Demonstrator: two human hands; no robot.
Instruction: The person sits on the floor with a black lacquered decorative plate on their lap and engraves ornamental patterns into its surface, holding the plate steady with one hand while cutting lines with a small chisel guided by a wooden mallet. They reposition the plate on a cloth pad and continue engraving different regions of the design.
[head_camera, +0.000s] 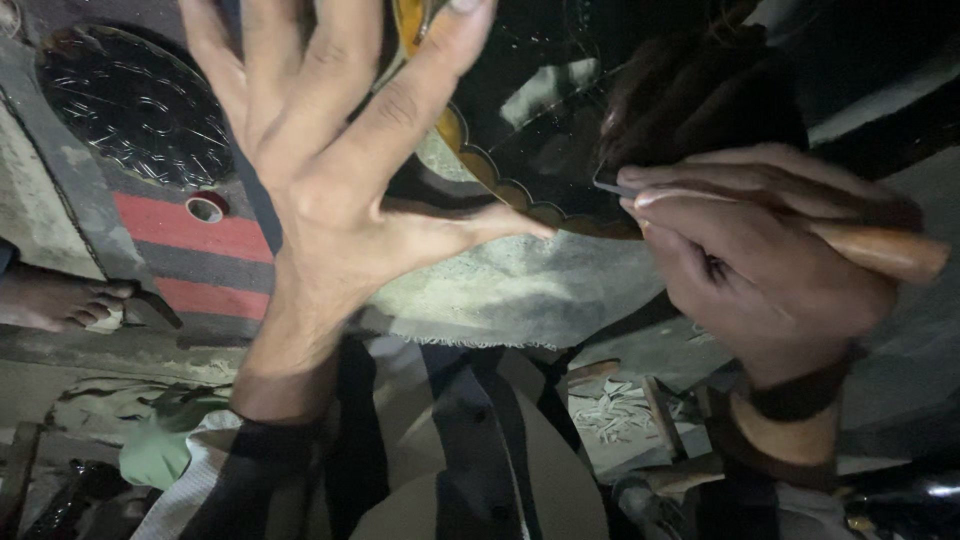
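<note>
One head-worn camera looks steeply down, very close over the worker's own lap.

The left hand (320, 170) lies spread across the dark tray (540, 110), covering its left part. The right hand (760, 250) with the wooden-handled tool (870, 245) blocks the tray's right edge. Between them an open gap of grey cloth (520, 290) stays passable. Far left, a round dark plate (135, 110) and a small ring (205, 208) crowd the striped mat (190, 235).

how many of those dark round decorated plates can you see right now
2. One dark carved round plate lies at upper left on the striped cloth. The other, gold-edged plate, sits under the left hand and right hand. Others may lie out of frame.
</note>
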